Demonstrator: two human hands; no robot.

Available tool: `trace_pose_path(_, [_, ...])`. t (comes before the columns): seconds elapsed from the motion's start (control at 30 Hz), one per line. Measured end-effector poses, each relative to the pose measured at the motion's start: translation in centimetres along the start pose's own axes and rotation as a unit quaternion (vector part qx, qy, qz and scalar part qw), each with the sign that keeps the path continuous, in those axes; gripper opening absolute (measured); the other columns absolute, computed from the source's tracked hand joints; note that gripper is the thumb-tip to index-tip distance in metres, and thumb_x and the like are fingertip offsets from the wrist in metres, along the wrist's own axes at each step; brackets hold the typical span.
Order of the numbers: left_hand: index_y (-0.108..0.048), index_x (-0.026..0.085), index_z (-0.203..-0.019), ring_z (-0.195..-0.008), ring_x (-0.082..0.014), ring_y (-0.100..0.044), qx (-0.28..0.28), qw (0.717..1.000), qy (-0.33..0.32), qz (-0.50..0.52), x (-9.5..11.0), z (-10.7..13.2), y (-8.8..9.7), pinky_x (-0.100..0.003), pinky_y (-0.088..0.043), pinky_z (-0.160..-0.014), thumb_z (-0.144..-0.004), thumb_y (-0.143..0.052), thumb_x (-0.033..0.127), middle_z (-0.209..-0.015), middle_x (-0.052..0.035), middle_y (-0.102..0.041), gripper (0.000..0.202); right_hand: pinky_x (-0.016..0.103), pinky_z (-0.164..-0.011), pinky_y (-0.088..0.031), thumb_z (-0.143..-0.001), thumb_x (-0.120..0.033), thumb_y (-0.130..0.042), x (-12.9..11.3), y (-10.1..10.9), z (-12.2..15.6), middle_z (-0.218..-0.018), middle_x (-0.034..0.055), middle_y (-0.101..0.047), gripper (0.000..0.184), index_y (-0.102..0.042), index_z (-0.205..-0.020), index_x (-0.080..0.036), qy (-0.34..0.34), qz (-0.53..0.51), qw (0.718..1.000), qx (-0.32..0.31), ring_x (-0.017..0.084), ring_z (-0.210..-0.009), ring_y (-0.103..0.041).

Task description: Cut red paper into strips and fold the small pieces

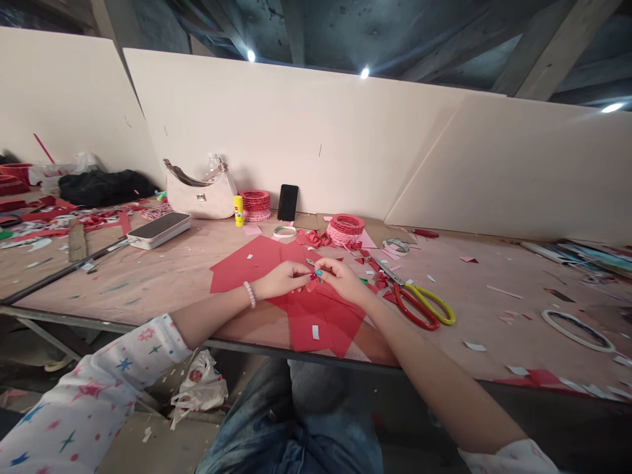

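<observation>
Over the red paper sheets, my left hand and my right hand meet at the fingertips. Both are closed in a pinch on a small piece of red paper, mostly hidden by the fingers. The sheets overlap beneath the hands, with a white scrap on top. Small folded red paper pieces lie just right of my right hand. Beyond them stands a stack of red and pink paper rings. Scissors with one red and one yellow handle rest at the right.
At the back are a handbag, a yellow glue stick, another ring stack, a black phone and tape rolls. A white box lies left. A white ring and paper scraps lie right.
</observation>
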State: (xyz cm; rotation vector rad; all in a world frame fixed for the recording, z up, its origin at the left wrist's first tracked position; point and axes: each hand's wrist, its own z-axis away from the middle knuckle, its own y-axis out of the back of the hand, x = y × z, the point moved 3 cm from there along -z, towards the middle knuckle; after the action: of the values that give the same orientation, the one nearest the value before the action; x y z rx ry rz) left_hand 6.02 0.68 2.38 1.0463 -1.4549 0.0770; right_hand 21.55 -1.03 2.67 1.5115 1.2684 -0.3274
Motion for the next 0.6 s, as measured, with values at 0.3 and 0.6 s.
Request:
trace_pose_path(0.3, [-0.056, 0.012, -0.064, -0.055, -0.0078, -0.042, 0.013, 0.998, -0.033, -0.044, 0.1, -0.1, -0.1, -0.019, -0.032, -0.053, -0.078, -0.043, 0.019, -0.059, 0.0032, -0.05, 0.021, 0.028, -0.071, -0.041, -0.079, -0.016, -0.046, -0.5, -0.7, 0.3, -0.082, -0.0003, -0.052, 0.013, -0.048, -0.09, -0.022, 0.015, -0.043, 0.999, 0.008, 0.014, -0.077, -0.052])
trace_pose_path(0.6, [-0.065, 0.014, -0.085, -0.065, -0.0113, -0.06, 0.059, 0.979, 0.116, 0.156, -0.9, -0.4, 0.1, -0.02, -0.048, -0.06, -0.075, -0.063, 0.034, -0.074, -0.0029, -0.065, 0.023, 0.027, -0.067, -0.039, -0.082, -0.026, -0.048, -0.3, -0.4, 0.3, -0.081, -0.0011, -0.052, 0.017, -0.043, -0.098, -0.022, -0.018, -0.042, 0.998, 0.037, 0.014, -0.075, -0.052])
